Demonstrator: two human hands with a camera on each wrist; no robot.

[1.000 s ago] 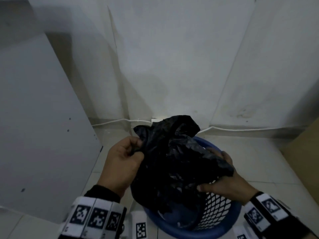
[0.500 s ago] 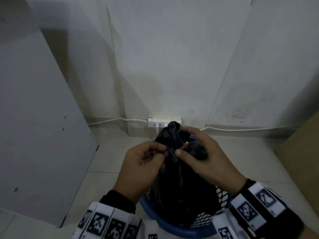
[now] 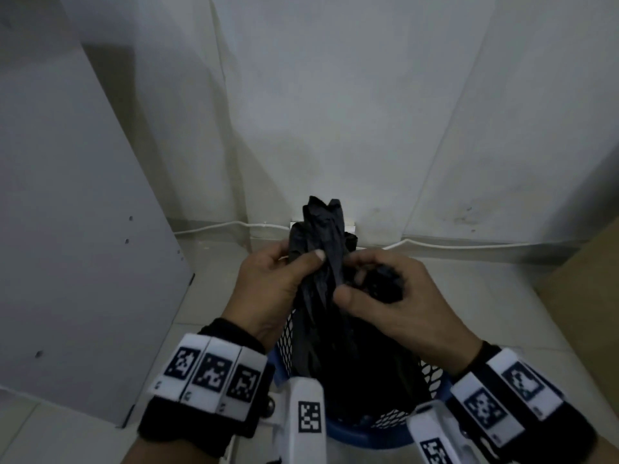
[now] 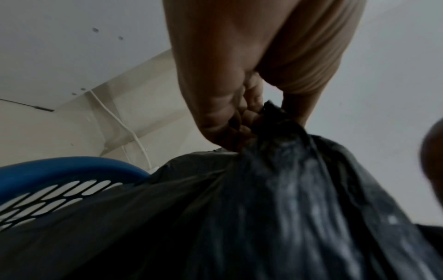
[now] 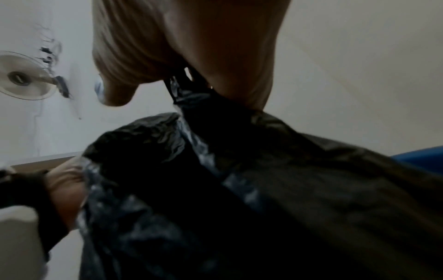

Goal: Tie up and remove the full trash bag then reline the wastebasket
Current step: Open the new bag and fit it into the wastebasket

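Observation:
A black trash bag stands in a blue mesh wastebasket on the floor, its top gathered into a twisted neck that rises above the rim. My left hand grips the neck from the left, thumb across the front. My right hand holds a bunched fold of the same bag from the right. In the left wrist view the fingers pinch the bag's neck above the blue rim. The right wrist view shows the bag drawn up under the palm.
The basket stands in a corner of pale walls. A white cable and a power strip run along the skirting behind it. A grey panel leans at the left and a brown board at the right. A wall fan shows in the right wrist view.
One second ago the bag's mouth lay loose and wide between my hands. Both hands have since come together and drawn the plastic up into a narrow neck, now taller than half a second ago.

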